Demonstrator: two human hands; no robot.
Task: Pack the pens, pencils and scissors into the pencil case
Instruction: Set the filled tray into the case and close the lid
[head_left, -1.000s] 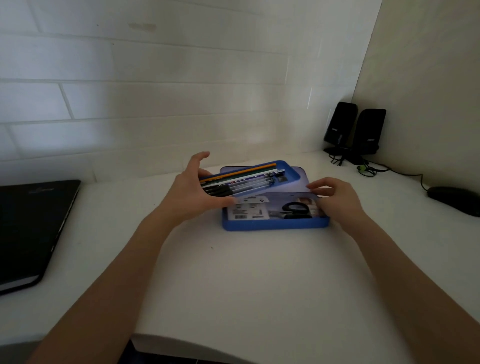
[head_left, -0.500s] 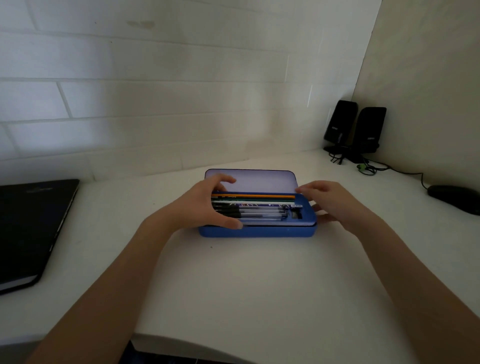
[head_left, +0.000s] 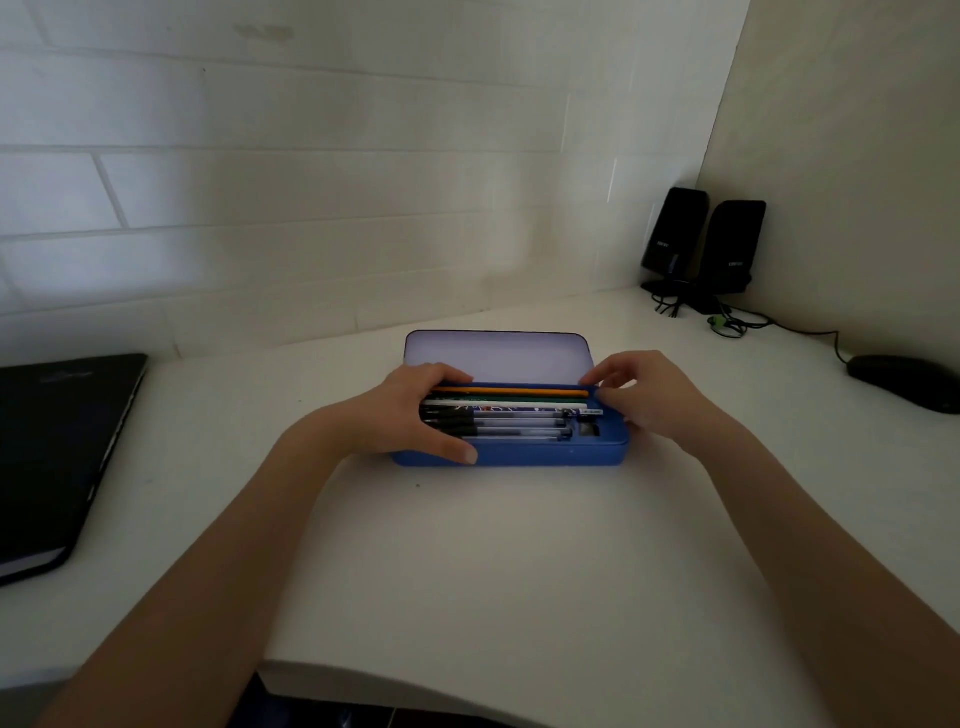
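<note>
- Pressing down, both hands, left hand and right hand, clamp the pen tray's 2 ends.
- Tray sits inside the blue pencil case on the counter; scissors hidden.
- Next, likely: release, shut the raised lid.

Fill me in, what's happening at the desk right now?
A person is packing a blue pencil case on the white desk. Its lid stands open. The left hand grips the case's left end; the right hand touches its right end. A tray of pens and pencils sits in the case. No scissors are visible.
</note>
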